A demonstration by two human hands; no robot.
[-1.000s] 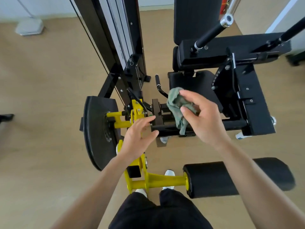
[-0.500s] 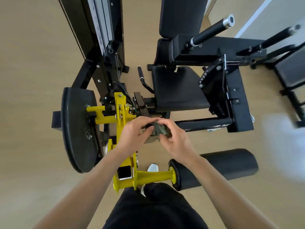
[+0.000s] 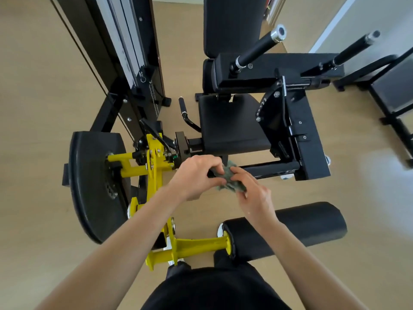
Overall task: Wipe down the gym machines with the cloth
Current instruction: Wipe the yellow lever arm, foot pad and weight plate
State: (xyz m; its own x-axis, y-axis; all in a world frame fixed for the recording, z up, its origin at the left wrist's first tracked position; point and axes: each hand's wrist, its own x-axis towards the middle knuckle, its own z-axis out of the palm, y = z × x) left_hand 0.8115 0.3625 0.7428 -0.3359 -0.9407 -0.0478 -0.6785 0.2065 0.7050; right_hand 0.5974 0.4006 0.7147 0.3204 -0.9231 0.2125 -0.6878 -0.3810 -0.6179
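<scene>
Bunching cloth point(image 3: 230, 180) between left hand point(image 3: 196, 177), right hand point(image 3: 252, 193)

Cloth point(image 3: 231, 180) between both hands, before the seat point(image 3: 230, 126).

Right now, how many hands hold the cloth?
2: the left hand pinches the cloth at its left edge; the right hand grips its right side.
</scene>
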